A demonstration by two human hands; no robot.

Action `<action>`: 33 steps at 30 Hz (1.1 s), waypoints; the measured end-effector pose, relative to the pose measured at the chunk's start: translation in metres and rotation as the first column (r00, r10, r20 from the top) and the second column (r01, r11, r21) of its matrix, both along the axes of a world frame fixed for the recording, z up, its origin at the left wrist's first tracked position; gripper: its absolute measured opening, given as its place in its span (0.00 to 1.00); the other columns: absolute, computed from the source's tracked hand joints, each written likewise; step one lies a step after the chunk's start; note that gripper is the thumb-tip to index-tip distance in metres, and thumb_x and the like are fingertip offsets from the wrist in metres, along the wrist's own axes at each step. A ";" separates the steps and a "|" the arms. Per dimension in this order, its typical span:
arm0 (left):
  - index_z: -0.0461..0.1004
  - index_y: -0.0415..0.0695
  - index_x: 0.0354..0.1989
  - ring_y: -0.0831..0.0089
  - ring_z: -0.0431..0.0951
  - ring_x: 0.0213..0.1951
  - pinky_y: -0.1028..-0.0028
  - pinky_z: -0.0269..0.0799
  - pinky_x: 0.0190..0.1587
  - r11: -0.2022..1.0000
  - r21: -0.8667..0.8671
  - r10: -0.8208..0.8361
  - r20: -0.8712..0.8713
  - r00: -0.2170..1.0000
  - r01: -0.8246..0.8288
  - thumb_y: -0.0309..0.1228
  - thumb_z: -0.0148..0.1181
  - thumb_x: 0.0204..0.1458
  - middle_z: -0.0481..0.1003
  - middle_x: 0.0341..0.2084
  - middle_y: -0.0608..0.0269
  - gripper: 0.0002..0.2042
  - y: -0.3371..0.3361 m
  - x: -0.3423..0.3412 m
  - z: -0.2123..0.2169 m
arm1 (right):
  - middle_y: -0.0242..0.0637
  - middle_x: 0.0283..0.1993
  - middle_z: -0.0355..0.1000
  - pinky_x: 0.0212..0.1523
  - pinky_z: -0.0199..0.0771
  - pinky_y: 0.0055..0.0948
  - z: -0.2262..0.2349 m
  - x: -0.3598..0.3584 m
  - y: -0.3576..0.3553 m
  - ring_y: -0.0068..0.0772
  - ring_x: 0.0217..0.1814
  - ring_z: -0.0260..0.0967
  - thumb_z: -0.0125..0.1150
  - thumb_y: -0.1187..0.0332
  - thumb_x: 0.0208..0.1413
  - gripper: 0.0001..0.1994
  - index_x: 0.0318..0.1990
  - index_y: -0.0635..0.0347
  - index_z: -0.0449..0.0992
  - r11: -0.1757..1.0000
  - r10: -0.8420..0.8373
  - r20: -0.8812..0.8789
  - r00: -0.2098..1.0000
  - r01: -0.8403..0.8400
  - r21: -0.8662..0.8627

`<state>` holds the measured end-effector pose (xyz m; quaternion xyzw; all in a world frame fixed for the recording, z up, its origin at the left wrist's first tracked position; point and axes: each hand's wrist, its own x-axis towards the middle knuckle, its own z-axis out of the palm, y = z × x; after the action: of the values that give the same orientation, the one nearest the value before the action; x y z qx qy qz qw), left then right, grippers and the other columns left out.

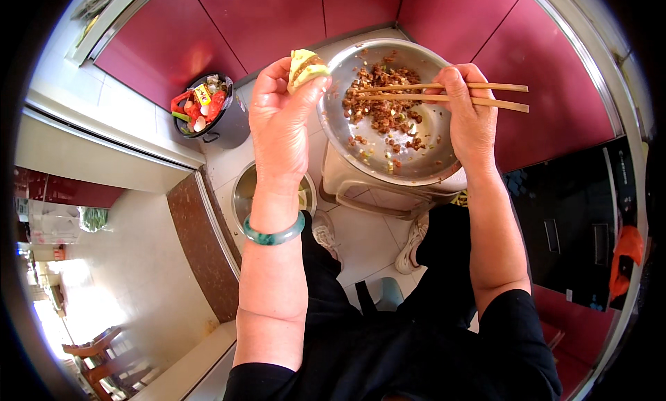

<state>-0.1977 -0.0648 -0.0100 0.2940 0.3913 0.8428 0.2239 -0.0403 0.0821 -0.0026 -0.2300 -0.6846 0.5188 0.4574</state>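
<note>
Above the steel bowl [388,116], at twelve o'clock, left hand [281,120] pinches a filled wrapper [305,68] upright, keeping filling in; right hand [468,116] grips chopsticks [444,94] over the mince [381,103].

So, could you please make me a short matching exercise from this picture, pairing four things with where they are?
Things:
1. dumpling
2. chopsticks
3. green bangle
4. metal bowl of minced filling

Places:
A. on a pale plastic stool
B. in the right hand
C. around the left wrist
D. in the left hand

Pairs: 1-D, 2-B, 3-C, 4-A
</note>
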 end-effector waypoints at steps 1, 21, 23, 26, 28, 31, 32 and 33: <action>0.65 0.38 0.45 0.68 0.73 0.43 0.66 0.69 0.49 1.000 -0.001 -0.005 0.015 1.000 0.005 0.18 0.54 0.48 0.72 0.38 0.59 0.14 0.001 0.000 -0.001 | 0.33 0.25 0.70 0.30 0.69 0.20 0.000 -0.001 -0.002 0.20 0.27 0.68 0.52 0.66 0.57 0.10 0.30 0.65 0.70 1.000 0.004 -0.017 1.000 -0.004 -0.026; 0.65 0.39 0.44 0.70 0.73 0.42 0.68 0.69 0.49 0.994 -0.090 -0.065 0.033 0.997 0.068 0.16 0.55 0.46 0.72 0.38 0.60 0.15 0.000 0.001 -0.006 | 0.38 0.32 0.66 0.35 0.76 0.33 0.034 0.045 0.008 0.29 0.32 0.69 0.47 0.61 0.60 0.12 0.30 0.60 0.66 0.969 0.162 -0.487 0.858 -0.232 -0.087; 0.67 0.40 0.43 0.74 0.73 0.41 0.73 0.70 0.47 0.989 -0.095 -0.110 0.005 0.994 0.110 0.16 0.57 0.45 0.72 0.37 0.61 0.16 0.000 0.008 -0.004 | 0.38 0.33 0.66 0.35 0.77 0.31 0.036 0.052 0.016 0.30 0.33 0.69 0.45 0.58 0.60 0.14 0.29 0.59 0.66 0.934 0.214 -0.526 0.823 -0.329 -0.136; 0.67 0.41 0.44 0.75 0.73 0.41 0.75 0.69 0.46 0.972 -0.108 -0.208 -0.007 0.978 0.206 0.16 0.59 0.44 0.72 0.38 0.62 0.17 0.003 0.020 0.003 | 0.36 0.31 0.65 0.35 0.77 0.27 0.036 0.060 0.023 0.28 0.33 0.68 0.42 0.56 0.61 0.15 0.28 0.57 0.65 0.860 0.236 -0.586 0.775 -0.447 -0.245; 0.67 0.41 0.45 0.75 0.73 0.42 0.75 0.69 0.46 0.965 -0.097 -0.247 -0.009 0.969 0.245 0.16 0.59 0.44 0.72 0.38 0.62 0.19 0.004 0.026 0.007 | 0.36 0.31 0.64 0.34 0.77 0.26 0.033 0.063 0.027 0.28 0.32 0.67 0.42 0.56 0.61 0.15 0.28 0.57 0.65 0.810 0.238 -0.602 0.762 -0.498 -0.310; 0.67 0.41 0.47 0.73 0.73 0.42 0.75 0.70 0.46 0.951 -0.079 -0.301 -0.024 0.953 0.298 0.16 0.60 0.43 0.72 0.38 0.61 0.21 0.007 0.030 0.008 | 0.35 0.30 0.63 0.33 0.76 0.24 0.030 0.062 0.029 0.26 0.31 0.66 0.42 0.56 0.61 0.15 0.29 0.57 0.64 0.768 0.225 -0.602 0.766 -0.520 -0.374; 0.67 0.41 0.48 0.73 0.73 0.42 0.75 0.70 0.46 0.946 -0.074 -0.317 -0.031 0.948 0.315 0.15 0.60 0.43 0.73 0.39 0.61 0.21 0.008 0.031 0.008 | 0.35 0.30 0.63 0.32 0.76 0.24 0.029 0.063 0.030 0.26 0.31 0.67 0.42 0.57 0.61 0.15 0.29 0.57 0.64 0.763 0.223 -0.593 0.774 -0.517 -0.388; 0.67 0.41 0.48 0.72 0.73 0.42 0.74 0.70 0.47 0.940 -0.074 -0.335 -0.026 0.942 0.333 0.16 0.60 0.42 0.72 0.39 0.61 0.22 0.008 0.032 0.009 | 0.35 0.31 0.64 0.32 0.76 0.24 0.028 0.063 0.031 0.26 0.31 0.67 0.42 0.57 0.61 0.15 0.29 0.57 0.64 0.759 0.220 -0.583 0.782 -0.512 -0.401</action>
<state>-0.1656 -0.0569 -0.0014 0.3642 0.3688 0.7729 0.3661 0.0227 0.1127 0.0251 -0.0619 -0.3990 0.8128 0.4200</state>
